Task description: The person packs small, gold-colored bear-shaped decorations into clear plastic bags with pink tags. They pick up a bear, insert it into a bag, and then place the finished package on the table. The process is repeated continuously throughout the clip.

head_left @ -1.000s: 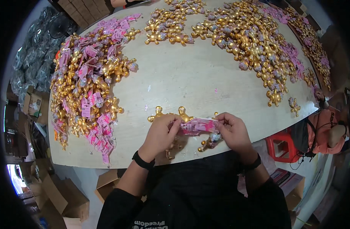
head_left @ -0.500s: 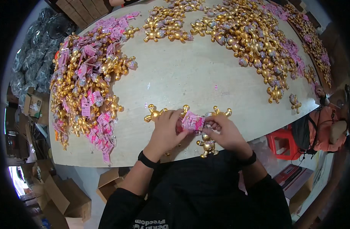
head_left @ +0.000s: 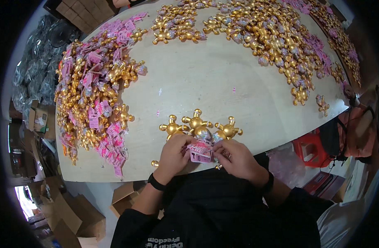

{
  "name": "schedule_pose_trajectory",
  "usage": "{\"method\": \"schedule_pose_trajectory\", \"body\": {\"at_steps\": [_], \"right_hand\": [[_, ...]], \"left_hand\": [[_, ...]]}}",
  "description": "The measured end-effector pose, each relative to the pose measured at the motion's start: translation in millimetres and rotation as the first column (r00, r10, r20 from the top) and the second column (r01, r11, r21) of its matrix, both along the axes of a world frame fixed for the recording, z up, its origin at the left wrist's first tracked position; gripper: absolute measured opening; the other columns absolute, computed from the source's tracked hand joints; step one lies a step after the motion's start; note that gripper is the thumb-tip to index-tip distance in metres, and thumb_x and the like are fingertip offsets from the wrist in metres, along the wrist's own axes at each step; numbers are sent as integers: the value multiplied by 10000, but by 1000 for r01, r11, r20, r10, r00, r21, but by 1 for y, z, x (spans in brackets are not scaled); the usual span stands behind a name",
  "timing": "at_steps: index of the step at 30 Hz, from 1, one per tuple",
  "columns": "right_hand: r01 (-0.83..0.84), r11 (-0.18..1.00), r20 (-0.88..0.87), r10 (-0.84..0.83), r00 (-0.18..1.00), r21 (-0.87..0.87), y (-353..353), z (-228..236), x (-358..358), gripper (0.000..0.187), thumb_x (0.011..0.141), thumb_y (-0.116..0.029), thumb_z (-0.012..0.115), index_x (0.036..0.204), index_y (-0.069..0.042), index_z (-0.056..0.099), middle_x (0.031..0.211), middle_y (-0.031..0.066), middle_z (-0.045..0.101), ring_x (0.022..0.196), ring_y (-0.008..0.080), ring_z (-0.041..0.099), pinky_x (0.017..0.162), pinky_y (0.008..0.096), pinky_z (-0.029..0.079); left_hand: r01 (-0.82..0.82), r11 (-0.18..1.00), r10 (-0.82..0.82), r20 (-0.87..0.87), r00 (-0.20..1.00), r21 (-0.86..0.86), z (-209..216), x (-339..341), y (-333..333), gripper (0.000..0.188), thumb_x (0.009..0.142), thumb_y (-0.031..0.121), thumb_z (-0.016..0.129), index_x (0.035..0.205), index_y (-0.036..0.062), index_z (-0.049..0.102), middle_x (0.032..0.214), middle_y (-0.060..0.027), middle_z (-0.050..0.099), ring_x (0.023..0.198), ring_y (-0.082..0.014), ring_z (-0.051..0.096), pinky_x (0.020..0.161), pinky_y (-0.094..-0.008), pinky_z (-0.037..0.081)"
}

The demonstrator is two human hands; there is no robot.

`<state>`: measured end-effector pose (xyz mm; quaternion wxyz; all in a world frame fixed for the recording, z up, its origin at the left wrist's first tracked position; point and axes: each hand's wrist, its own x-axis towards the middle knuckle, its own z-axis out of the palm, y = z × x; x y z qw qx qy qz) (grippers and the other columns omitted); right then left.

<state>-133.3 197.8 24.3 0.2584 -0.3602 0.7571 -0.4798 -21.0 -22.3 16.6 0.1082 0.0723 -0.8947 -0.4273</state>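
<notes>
Close to the table's near edge, my left hand [head_left: 174, 154] is closed on the left side of a pink card packet [head_left: 201, 154]. My right hand [head_left: 239, 160] pinches at the packet's right side, thumb and fingers together. Just beyond my fingers lie three shiny gold bear figures: one at the left [head_left: 171, 126], one in the middle [head_left: 196, 121] and one at the right [head_left: 228, 129]. Clear wrapped, glittery ends on the middle and right ones sit against the packet; whether they are fastened to it is hidden. Small gold pieces peek out beside both hands.
A heap of gold figures with pink cards [head_left: 88, 91] covers the table's left side. A larger pile [head_left: 276, 45] spreads over the far right. Cardboard boxes [head_left: 76, 215] stand on the floor at left, a red stool [head_left: 309, 149] at right. A person's forearm shows at the far edge.
Both hands have drawn the pink packet nearer to me and turned it. The gold figures beyond them now show more fully. The gold figure below my right hand is now mostly hidden.
</notes>
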Motion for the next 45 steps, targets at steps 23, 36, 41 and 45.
{"method": "schedule_pose_trajectory", "body": {"at_steps": [23, 36, 41, 45], "right_hand": [[237, 970, 98, -231, 968, -56, -13, -4, -25, 71, 965, -13, 671, 1020, 8, 630, 855, 43, 663, 716, 63, 594, 633, 224, 470], [34, 990, -234, -66, 970, -137, -23, 9, 7, 352, 820, -155, 832, 1069, -20, 623, 1012, 129, 621, 956, 302, 637, 829, 391, 526], [53, 988, -146, -75, 986, -145, -23, 15, 14, 394, 795, -207, 859, 1059, -21, 634, 989, 118, 613, 916, 291, 628, 779, 392, 518], [-9, 984, -354, -56, 933, -179, -24, 17, 12, 367, 802, -195, 848, 1046, -18, 640, 980, 117, 606, 891, 284, 626, 731, 393, 514]], "left_hand": [[-138, 611, -125, 268, 955, 779, 9, -4, -7, 234, 1077, 76, 479, 1210, -23, 644, 1104, -54, 709, 986, -116, 669, 903, -266, 529], [-331, 49, 105, 325, 940, 942, 21, -10, -1, 329, 1079, 78, 417, 1333, -71, 565, 1207, -204, 692, 1054, -270, 719, 940, -405, 601], [-300, -52, 122, 304, 945, 952, 16, -13, 0, 360, 1075, 74, 401, 1381, -67, 528, 1234, -216, 680, 1084, -288, 709, 952, -424, 595], [-299, -9, 127, 297, 946, 954, 19, -14, 7, 375, 1082, 97, 379, 1388, -63, 526, 1261, -220, 664, 1101, -292, 699, 946, -419, 595]]}}
